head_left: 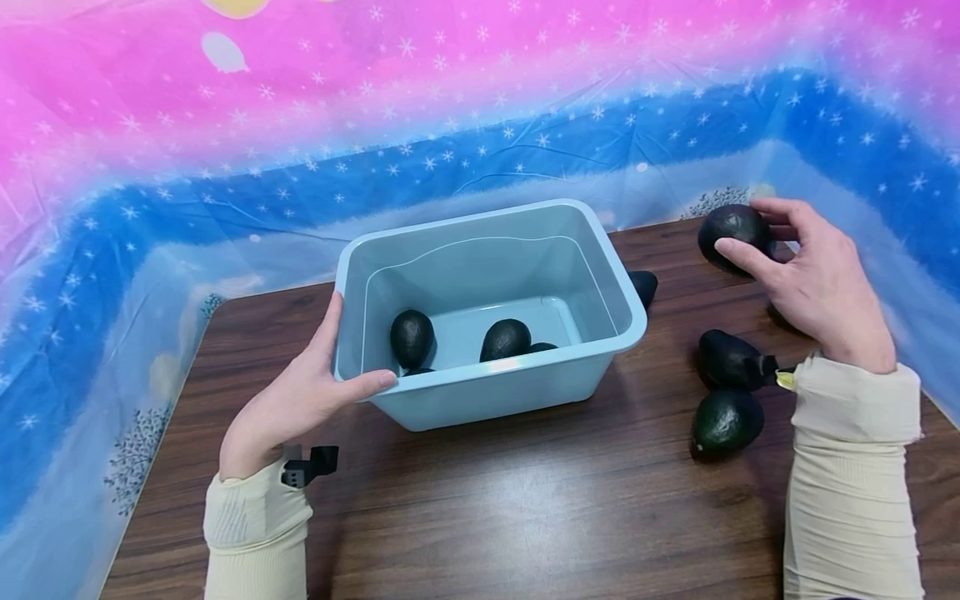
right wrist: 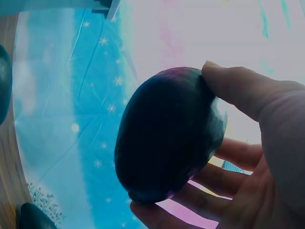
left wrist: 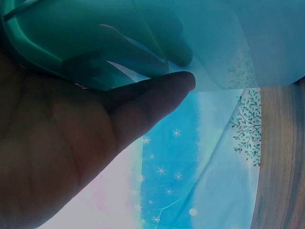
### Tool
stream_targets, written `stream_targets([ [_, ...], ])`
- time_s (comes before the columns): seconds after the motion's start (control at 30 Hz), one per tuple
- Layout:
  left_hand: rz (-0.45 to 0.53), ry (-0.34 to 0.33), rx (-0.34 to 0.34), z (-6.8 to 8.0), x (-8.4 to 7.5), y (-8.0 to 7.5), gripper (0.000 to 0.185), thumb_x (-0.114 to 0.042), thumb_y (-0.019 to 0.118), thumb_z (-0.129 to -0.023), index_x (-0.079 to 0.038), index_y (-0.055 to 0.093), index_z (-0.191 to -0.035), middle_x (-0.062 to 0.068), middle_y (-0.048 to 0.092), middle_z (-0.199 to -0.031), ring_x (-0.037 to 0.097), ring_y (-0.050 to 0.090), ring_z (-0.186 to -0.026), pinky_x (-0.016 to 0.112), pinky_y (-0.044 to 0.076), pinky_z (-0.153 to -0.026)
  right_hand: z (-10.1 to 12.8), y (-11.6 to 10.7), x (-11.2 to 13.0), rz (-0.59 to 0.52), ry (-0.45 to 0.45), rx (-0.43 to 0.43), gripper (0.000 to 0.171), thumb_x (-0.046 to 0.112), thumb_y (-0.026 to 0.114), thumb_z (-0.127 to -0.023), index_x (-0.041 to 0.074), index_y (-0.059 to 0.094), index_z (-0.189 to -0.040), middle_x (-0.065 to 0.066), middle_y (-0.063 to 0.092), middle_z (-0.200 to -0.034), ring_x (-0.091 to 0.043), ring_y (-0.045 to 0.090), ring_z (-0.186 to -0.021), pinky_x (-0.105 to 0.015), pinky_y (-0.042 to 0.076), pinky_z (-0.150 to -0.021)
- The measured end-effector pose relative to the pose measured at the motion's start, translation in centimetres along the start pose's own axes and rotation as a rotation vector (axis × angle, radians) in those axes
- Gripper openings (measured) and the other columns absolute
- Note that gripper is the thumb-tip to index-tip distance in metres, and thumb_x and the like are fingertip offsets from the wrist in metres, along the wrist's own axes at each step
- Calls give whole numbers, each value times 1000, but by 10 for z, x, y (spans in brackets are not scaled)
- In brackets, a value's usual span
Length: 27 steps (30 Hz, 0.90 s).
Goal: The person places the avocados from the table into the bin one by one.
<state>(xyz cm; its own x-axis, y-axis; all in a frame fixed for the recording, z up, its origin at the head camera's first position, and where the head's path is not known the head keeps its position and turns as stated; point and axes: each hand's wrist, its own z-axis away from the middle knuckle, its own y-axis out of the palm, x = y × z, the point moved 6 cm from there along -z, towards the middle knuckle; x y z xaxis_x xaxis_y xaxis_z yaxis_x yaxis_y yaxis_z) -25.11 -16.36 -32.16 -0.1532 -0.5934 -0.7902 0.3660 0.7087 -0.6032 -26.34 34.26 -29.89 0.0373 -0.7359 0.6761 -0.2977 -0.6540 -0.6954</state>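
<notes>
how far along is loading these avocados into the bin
Probably partway, if the bin is being filled. Looks done: at least four avocados show inside the bin. In hand: the right hand holds another avocado outside it; the left hand grips the rim. Apparently left: the avocados on the table, two of them near the right sleeve.

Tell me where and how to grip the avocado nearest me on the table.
Probably around its wide middle, from above and the near side: this avocado lies on its side, top and near face exposed, while another avocado crowds its far side.
</notes>
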Motion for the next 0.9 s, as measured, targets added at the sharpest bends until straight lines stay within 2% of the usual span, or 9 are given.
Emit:
stream_targets([
  [0.07,2,-1,2,0,0,0,108,-39,71,-89,-48,-19,-148,-19,-11,-158,22,12,-145,61,29,-105,1,0,5,-10,-14,-20,69,49,66,-89,31,40,-149,-14,48,-142,-38,50,-119,-53,38,-97],
  [0.13,2,-12,6,1,1,0,107,-40,70,-89,-47,-19,-148,-19,-12,-158,22,11,-145,61,29,-105,3,1,10,-18,-33,-40,66,47,68,-89,34,42,-148,-12,50,-141,-35,51,-117,-40,41,-96],
  [0.27,1,-22,10,0,2,-1,107,-41,70,-89,-46,-20,-148,-18,-13,-158,23,11,-145,60,29,-105,8,2,20,-36,-67,-60,62,42,70,-89,38,44,-145,-10,53,-138,-32,54,-110,-19,39,-82],
  [0.43,-7,-18,7,0,1,-2,107,-42,70,-89,-46,-20,-148,-19,-13,-158,22,10,-146,61,29,-105,12,4,35,-77,-106,-82,61,38,72,-88,42,44,-143,-9,54,-136,-33,58,-107,-15,41,-82],
  [0.6,4,-14,9,1,0,-2,107,-41,70,-89,-47,-20,-147,-19,-12,-158,22,11,-145,60,30,-105,15,6,46,-90,-139,-107,61,37,73,-88,43,45,-142,-7,55,-135,-35,59,-109,-18,44,-84],
  [0.77,18,0,17,0,1,-2,108,-39,70,-89,-46,-20,-148,-18,-13,-158,22,11,-145,59,29,-106,18,7,54,-121,-180,-130,60,34,74,-87,42,48,-141,-4,56,-134,-27,59,-112,-19,45,-90],
  [0.9,28,17,23,0,1,-2,108,-38,70,-89,-45,-20,-149,-17,-13,-158,22,11,-145,60,29,-105,22,11,63,-146,-223,-132,60,31,74,-87,41,49,-140,-1,56,-132,-25,58,-109,-17,44,-89],
])
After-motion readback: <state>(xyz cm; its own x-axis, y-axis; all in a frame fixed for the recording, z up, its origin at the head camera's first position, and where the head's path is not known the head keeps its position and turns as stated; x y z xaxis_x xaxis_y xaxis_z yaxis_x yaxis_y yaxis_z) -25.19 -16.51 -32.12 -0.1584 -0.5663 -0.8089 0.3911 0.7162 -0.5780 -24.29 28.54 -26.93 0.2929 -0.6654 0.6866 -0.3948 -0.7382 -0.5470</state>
